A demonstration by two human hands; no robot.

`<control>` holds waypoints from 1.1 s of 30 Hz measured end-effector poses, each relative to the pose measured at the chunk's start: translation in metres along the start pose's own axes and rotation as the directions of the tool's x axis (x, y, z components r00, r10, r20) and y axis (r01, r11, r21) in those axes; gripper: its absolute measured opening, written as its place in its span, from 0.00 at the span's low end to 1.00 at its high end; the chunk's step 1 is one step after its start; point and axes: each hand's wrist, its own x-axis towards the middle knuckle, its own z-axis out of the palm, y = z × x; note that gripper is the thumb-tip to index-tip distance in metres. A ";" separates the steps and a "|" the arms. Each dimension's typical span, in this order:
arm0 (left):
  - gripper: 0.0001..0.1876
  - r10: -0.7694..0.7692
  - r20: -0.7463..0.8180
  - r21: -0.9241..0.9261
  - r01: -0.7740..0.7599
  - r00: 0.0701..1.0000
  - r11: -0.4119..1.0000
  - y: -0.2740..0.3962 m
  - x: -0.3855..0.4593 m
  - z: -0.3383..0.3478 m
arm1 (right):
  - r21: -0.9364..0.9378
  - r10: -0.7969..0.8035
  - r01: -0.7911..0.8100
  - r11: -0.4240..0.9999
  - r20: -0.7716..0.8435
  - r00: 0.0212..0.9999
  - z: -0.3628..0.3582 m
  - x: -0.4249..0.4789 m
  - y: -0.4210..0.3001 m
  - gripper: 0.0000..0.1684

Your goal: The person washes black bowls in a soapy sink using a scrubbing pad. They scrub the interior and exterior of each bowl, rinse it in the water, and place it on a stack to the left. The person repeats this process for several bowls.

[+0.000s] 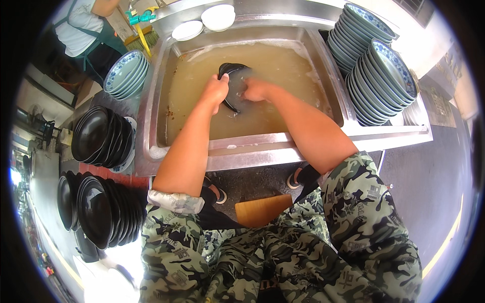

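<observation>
A black bowl (232, 69) is tilted and partly under the cloudy water of a stainless steel sink (250, 146). My left hand (216, 91) grips its left rim, with the thumb on top. Inside the bowl's hollow, at its right, my right hand (257, 89) is partly under water with the fingers bent; whether it holds anything is hidden by the murk. White bowls (218, 17) and small white dishes (187, 30) rest on the sink's far ledge.
Tall stacks of blue-patterned bowls (379, 83) stand right of the sink. At the left are a smaller blue-patterned stack (127, 74) and several stacks of black bowls (100, 136). Teal tap fittings (142, 17) are at the far left corner, near another person in an apron (93, 36).
</observation>
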 end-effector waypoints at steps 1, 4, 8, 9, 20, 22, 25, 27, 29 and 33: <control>0.31 -0.007 -0.003 0.014 0.007 1.000 1.000 -0.001 0.003 0.000 | -0.052 0.033 -0.034 0.998 -0.026 0.999 -0.002 0.009 0.006 0.31; 0.31 -0.060 0.006 0.010 0.060 0.998 0.998 0.001 0.002 0.001 | -0.076 0.017 -0.036 0.996 -0.235 0.972 -0.004 0.012 0.011 0.29; 0.33 -0.146 0.204 -0.139 0.177 0.968 0.974 0.003 -0.004 0.000 | 0.066 0.017 0.007 0.998 -0.351 0.936 -0.006 0.001 -0.007 0.26; 0.33 -0.151 0.284 -0.173 0.206 0.947 0.963 0.003 -0.005 -0.001 | 0.203 0.040 0.027 0.979 -0.316 0.948 -0.005 -0.001 -0.010 0.25; 0.30 0.092 -0.027 -0.044 -0.093 0.995 0.995 -0.014 0.013 0.005 | -0.080 -0.154 0.154 0.985 0.005 0.988 -0.004 0.011 0.015 0.18; 0.31 0.018 -0.052 -0.064 -0.021 0.998 0.998 -0.014 0.014 0.006 | -0.346 -0.095 0.029 0.938 -0.173 0.980 -0.004 0.014 0.019 0.19; 0.32 -0.089 0.195 -0.123 0.114 0.977 0.986 -0.001 -0.001 0.001 | -0.189 0.020 -0.121 0.974 -0.462 0.887 -0.006 0.012 0.018 0.19; 0.32 -0.073 0.244 -0.172 0.118 0.967 0.978 0.006 -0.011 0.000 | -0.034 -0.036 0.024 0.999 -0.417 0.908 -0.013 0.003 0.008 0.20; 0.33 -0.073 0.269 -0.207 0.131 0.960 0.969 0.002 -0.008 -0.002 | 0.215 -0.073 0.142 0.966 -0.300 0.951 -0.016 -0.007 -0.006 0.19; 0.31 -0.085 0.136 -0.209 0.112 0.987 0.971 -0.008 0.008 0.000 | 0.568 -0.169 0.109 0.816 0.054 0.984 -0.015 -0.013 -0.019 0.18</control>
